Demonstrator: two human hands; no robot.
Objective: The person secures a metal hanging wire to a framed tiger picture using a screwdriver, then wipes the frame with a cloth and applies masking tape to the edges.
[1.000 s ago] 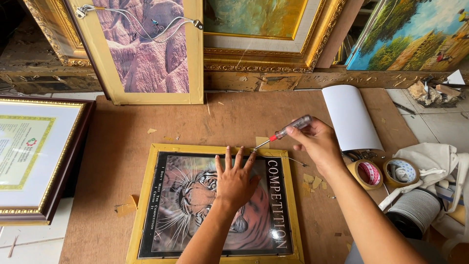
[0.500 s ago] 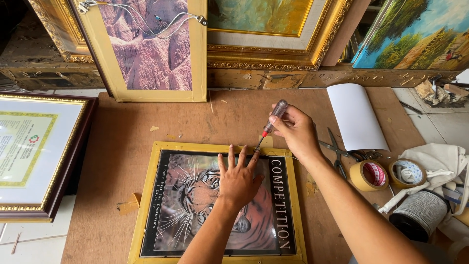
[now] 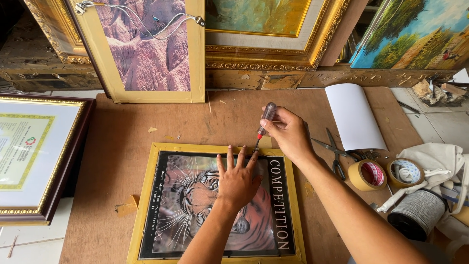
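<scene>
The right hand [image 3: 288, 134] is now tipping the clear-handled, red-collared screwdriver [image 3: 264, 121] upright, fingers closed around it, tip meeting the yellow wooden-framed tiger poster [image 3: 215, 205] just ahead of the left hand [image 3: 238, 178], which keeps pressing flat, fingers spread.

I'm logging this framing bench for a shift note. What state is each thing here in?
Tiger picture frame: flat on the board, pressed by left hand.
Screwdriver: gripped in right hand, tip at the frame's top edge.
Scissors: lying closed.
Tape rolls: lying flat.
White sheet: curled.
</scene>
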